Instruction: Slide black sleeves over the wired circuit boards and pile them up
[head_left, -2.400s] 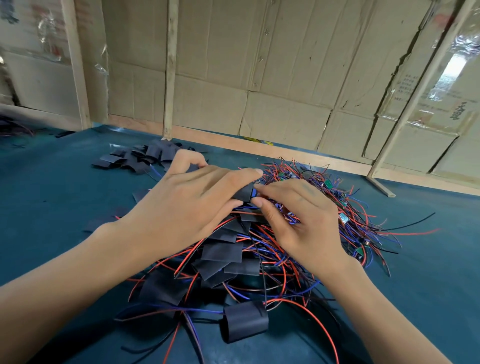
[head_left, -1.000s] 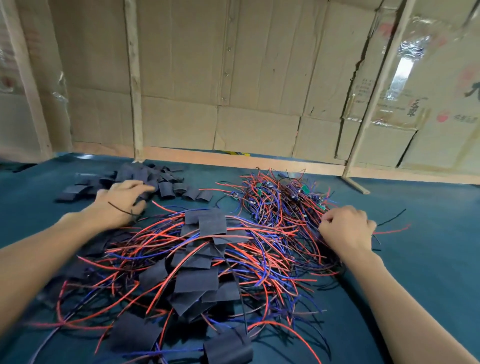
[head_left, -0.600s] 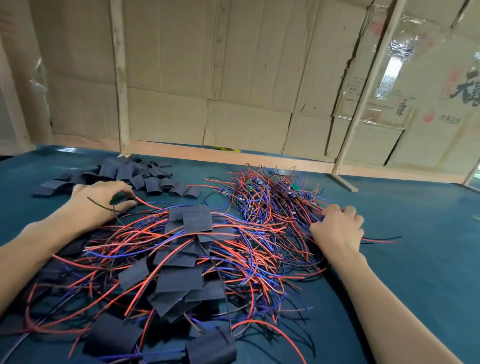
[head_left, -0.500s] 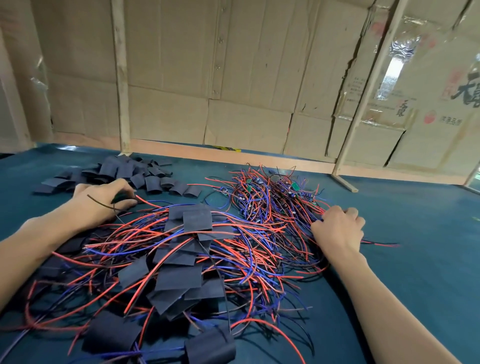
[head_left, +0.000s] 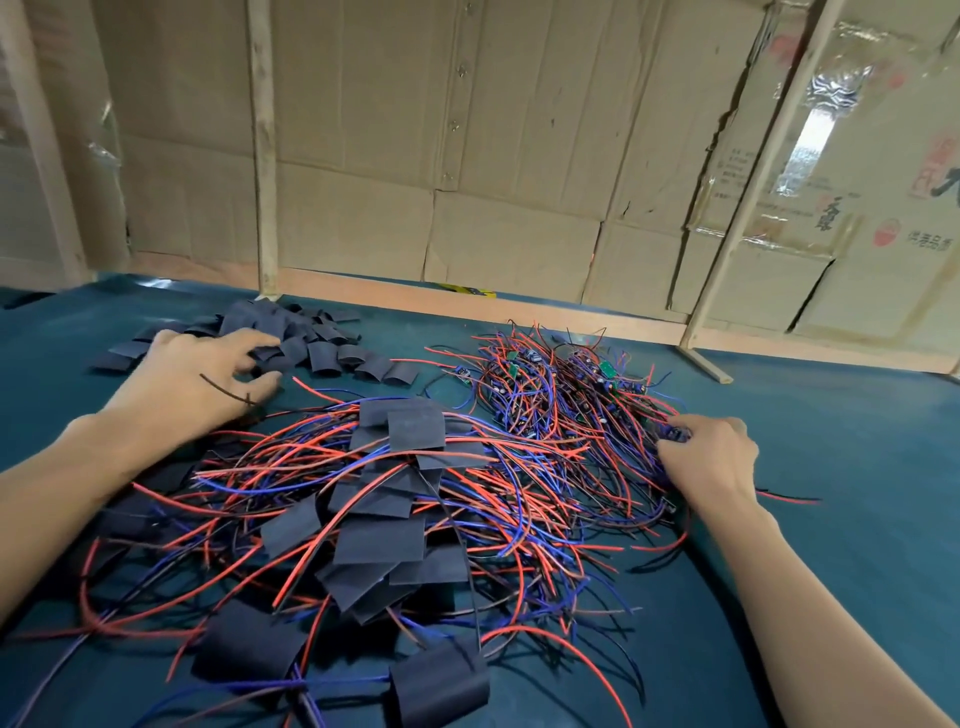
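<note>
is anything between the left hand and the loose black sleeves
Nothing visible does. The left hand already reaches the near edge of the loose sleeves, fingers spread at them; only a thin dark wire lies across its back.

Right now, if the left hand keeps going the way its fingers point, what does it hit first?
Likely the heap of loose black sleeves; the left hand already has fingertips at its near edge.
</note>
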